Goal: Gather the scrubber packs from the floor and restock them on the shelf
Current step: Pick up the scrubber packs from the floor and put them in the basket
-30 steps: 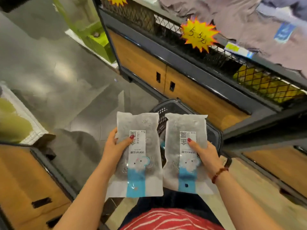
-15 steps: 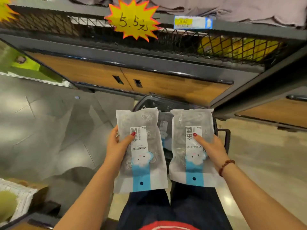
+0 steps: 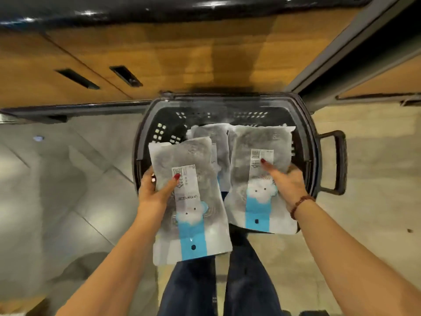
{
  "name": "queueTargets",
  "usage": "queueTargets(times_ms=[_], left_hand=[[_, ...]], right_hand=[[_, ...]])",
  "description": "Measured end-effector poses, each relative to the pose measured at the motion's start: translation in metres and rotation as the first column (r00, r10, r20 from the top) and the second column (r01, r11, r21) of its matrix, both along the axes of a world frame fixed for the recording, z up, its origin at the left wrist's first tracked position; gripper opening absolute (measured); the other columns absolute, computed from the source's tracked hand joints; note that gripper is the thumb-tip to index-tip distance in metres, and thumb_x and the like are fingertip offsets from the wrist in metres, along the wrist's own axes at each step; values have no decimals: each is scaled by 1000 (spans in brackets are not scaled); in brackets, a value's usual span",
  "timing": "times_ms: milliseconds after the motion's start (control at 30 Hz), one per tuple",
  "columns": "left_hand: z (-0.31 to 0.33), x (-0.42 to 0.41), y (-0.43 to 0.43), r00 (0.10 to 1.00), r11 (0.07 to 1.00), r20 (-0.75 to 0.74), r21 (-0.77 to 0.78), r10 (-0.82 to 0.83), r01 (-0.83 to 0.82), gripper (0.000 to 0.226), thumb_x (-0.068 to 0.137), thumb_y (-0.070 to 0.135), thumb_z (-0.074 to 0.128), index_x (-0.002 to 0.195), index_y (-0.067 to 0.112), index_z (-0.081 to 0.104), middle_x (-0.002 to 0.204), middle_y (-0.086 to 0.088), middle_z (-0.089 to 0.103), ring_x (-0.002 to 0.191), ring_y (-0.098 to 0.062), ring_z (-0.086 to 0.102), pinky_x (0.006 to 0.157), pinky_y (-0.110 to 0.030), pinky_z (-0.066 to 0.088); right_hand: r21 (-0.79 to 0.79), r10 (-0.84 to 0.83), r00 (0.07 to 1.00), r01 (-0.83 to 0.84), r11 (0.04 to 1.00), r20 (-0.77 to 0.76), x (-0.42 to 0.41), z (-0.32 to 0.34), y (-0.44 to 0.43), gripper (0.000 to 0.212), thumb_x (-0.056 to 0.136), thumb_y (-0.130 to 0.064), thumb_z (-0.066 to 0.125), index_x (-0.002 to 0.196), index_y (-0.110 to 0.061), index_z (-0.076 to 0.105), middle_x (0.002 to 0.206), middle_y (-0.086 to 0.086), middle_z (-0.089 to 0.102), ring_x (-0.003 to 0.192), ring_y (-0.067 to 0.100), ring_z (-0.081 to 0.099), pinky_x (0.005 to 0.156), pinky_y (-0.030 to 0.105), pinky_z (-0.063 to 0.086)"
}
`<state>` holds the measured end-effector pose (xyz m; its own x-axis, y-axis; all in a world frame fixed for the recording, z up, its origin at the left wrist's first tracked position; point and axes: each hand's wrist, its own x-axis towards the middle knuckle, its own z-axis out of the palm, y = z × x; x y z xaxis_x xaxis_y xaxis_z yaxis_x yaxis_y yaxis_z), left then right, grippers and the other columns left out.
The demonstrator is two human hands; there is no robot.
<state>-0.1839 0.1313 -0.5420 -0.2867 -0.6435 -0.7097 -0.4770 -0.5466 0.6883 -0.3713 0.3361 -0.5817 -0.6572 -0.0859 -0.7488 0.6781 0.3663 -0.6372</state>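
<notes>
I hold two scrubber packs, grey pouches with a white and blue label strip. My left hand (image 3: 155, 190) grips the left pack (image 3: 193, 169) by its left edge, thumb on the label. My right hand (image 3: 284, 181) grips the right pack (image 3: 259, 142) from its right side, thumb on the label. Both packs hang over a black plastic basket (image 3: 145, 137) standing on the floor. Another pack (image 3: 218, 142) lies inside the basket, mostly hidden between the two held ones.
The basket's handle (image 3: 339, 163) sticks out to the right. Behind it runs the shelf unit's wooden base (image 3: 182, 53) with two dark slots (image 3: 125, 76). Grey floor tiles (image 3: 68, 179) spread to the left, beige floor (image 3: 376, 224) to the right. My legs stand just before the basket.
My view has tilted down, so the upper shelf and price tag have left the frame. Both packs have moved forward and down over the basket. The right pack sits lower into it.
</notes>
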Motion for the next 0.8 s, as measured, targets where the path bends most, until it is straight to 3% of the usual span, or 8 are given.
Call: queueTargets(times_ms=[133, 267, 367, 467, 567, 667, 733, 800], left_hand=[[-47, -8, 2, 1000, 999, -3, -30, -16, 16, 36, 84, 9, 71, 111, 30, 58, 105, -4, 71, 94, -20, 71, 76, -35, 60], [-75, -13, 2, 1000, 1000, -11, -6, -7, 7, 33, 86, 10, 70, 112, 29, 61, 100, -3, 75, 93, -22, 73, 73, -41, 61], [-90, -21, -1, 1000, 1000, 0, 4, -19, 19, 33, 87, 11, 69, 115, 28, 60, 96, 2, 75, 92, -19, 73, 72, -42, 61], [-100, -28, 0, 999, 998, -6, 18, -54, 54, 33, 88, 11, 68, 112, 32, 59, 95, 2, 75, 90, -18, 73, 70, -38, 62], [-104, -37, 2, 997, 996, -19, 40, -75, 76, 33, 88, 10, 67, 110, 33, 57, 96, 1, 73, 89, -17, 73, 70, -36, 61], [-102, -48, 7, 994, 994, -47, 32, -99, 101, 32, 88, 8, 67, 104, 34, 58, 85, 9, 74, 78, -7, 72, 59, -23, 57], [-100, -55, 9, 992, 993, -67, 42, -110, 113, 32, 87, 9, 68, 109, 30, 59, 90, 9, 74, 81, -7, 72, 61, -21, 56], [-101, -58, 11, 987, 988, -95, 80, -126, 134, 39, 87, 11, 68, 122, 25, 57, 105, 1, 73, 93, -14, 72, 70, -27, 59]], right_hand=[[5, 20, 999, -20, 1000, 46, -13, -60, -3, 27, 79, -22, 79, 103, -13, 70, 95, 2, 73, 78, 12, 72, 64, 25, 58], [-12, 58, 996, -57, 998, 63, -27, -107, 0, 43, 70, -29, 85, 105, -8, 71, 98, 9, 75, 91, 24, 73, 84, 46, 58], [21, 127, 990, -129, 991, 68, -37, -127, 1, 42, 75, -31, 82, 109, -11, 68, 101, 4, 74, 92, 23, 72, 85, 42, 58], [225, 251, 968, -241, 944, -18, -42, -138, 2, 50, 82, -30, 75, 122, -10, 54, 109, 6, 67, 99, 24, 65, 87, 34, 53], [419, 330, 925, -228, 879, -190, -33, -132, -1, 54, 85, -15, 70, 132, -6, 47, 125, 15, 55, 115, 28, 55, 91, 26, 44], [134, 230, 965, -214, 968, -123, -8, -103, -11, 46, 85, -18, 71, 126, -13, 52, 121, 7, 57, 110, 21, 58, 87, 22, 50], [-59, 329, 939, -325, 944, 99, 14, -75, -24, 40, 87, -25, 68, 123, -22, 52, 110, -3, 62, 102, 13, 61, 81, 22, 52], [-205, 417, 890, -380, 902, 183, 37, -60, -32, 44, 83, -18, 72, 123, -20, 53, 108, -7, 67, 100, 9, 65, 82, 22, 54]])
